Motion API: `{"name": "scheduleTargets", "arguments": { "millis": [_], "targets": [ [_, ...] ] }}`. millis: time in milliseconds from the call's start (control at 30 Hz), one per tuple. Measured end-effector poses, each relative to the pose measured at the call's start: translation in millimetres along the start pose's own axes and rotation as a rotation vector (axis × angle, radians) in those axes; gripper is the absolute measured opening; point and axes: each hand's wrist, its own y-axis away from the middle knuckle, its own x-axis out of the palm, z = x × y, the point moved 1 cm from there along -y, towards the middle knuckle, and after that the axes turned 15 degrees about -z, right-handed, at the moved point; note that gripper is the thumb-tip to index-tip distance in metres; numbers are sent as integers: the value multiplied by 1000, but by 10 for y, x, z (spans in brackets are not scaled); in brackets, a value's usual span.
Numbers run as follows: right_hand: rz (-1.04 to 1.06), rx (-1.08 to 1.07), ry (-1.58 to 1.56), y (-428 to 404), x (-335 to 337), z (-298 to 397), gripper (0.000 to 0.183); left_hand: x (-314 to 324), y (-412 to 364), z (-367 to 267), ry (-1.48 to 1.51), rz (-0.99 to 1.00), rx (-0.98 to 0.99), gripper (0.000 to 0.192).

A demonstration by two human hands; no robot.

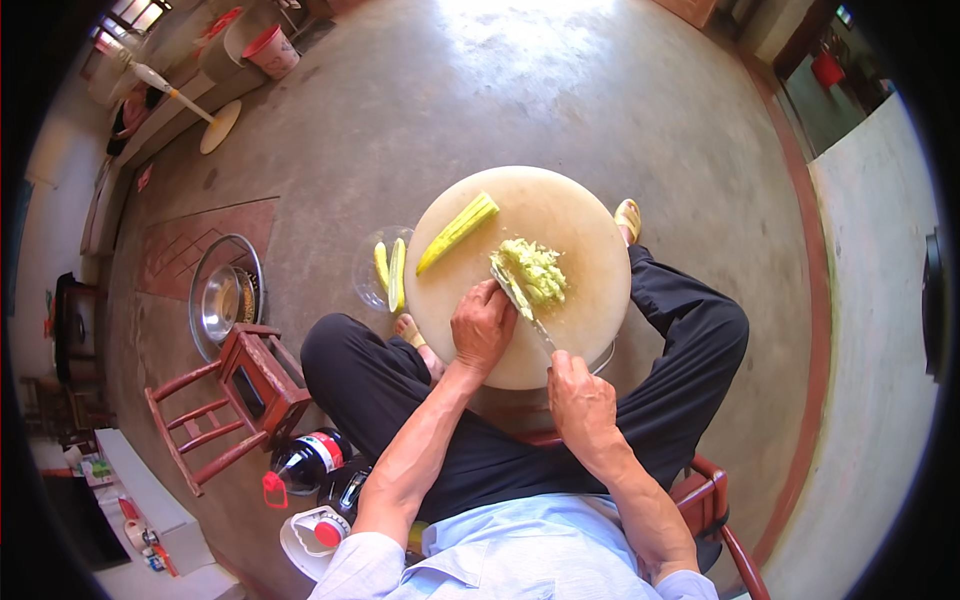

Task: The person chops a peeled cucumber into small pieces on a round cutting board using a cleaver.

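A round cutting board (600,300) lies before me between my knees. My right hand (582,397) grips the handle of a kitchen knife (541,335), whose blade points up and left over the board. The fingertips of my left hand (482,324) touch the blade near its far end; whether they pinch it or some vegetable, I cannot tell. Against the blade's right side is a pile of chopped pale green vegetable (536,268). A long yellow-green piece, perhaps cucumber (457,231), rests on the board's upper left. Two cut pieces (397,276) lie in a clear bowl (365,289) beside the board.
To the left are a red wooden chair (262,382), metal basins (222,300) and large dark bottles (307,459). A standing fan (221,127) and a pink bucket (271,52) stand at the upper left. A wall (877,300) runs along the right. Part of a person (133,112) shows far left.
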Motion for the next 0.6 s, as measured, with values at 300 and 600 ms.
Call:
{"name": "scheduleTargets", "arguments": {
  "millis": [300, 600],
  "targets": [
    [36, 0, 24, -46, 11, -1, 9, -19, -48, -5, 4, 18, 7, 16],
    [29, 38, -22, -232, 224, -28, 9, 10, -34, -1, -14, -2, 31, 14]
  ]
}}
